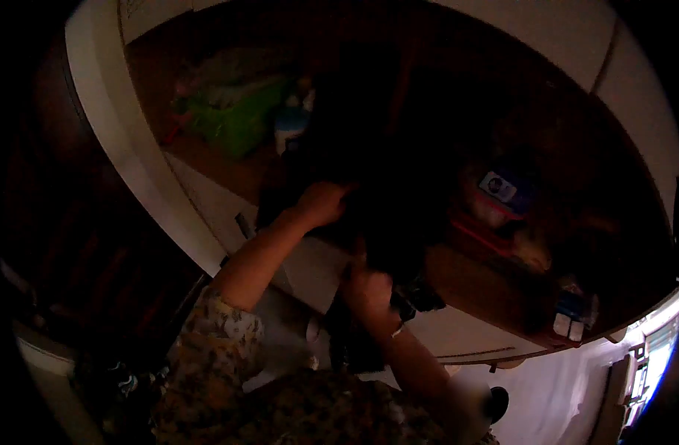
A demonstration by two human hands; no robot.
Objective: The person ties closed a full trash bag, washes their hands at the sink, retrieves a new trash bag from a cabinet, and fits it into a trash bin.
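Observation:
A large black bag-like bundle (pixel 399 215) takes up the middle of the shelf and hangs over its front edge. Faint shiny creases show on its lower part, but its outline is mostly lost in the dark. My left hand (pixel 326 203) reaches in at the bundle's left side, fingers closed against it. Lower and nearer to me, my right hand (pixel 369 293) is closed on the bundle's front, at the shelf edge. The fingertips of both hands are hard to make out against the black.
On the shelf's left lie a green plastic bag (pixel 232 122) and a white container with a blue top (pixel 290 126). To the right are a blue-and-white packet (pixel 502 187), a red item (pixel 482 239) and another blue-and-white package (pixel 569 315). A pale cabinet frame (pixel 143 178) borders the shelf.

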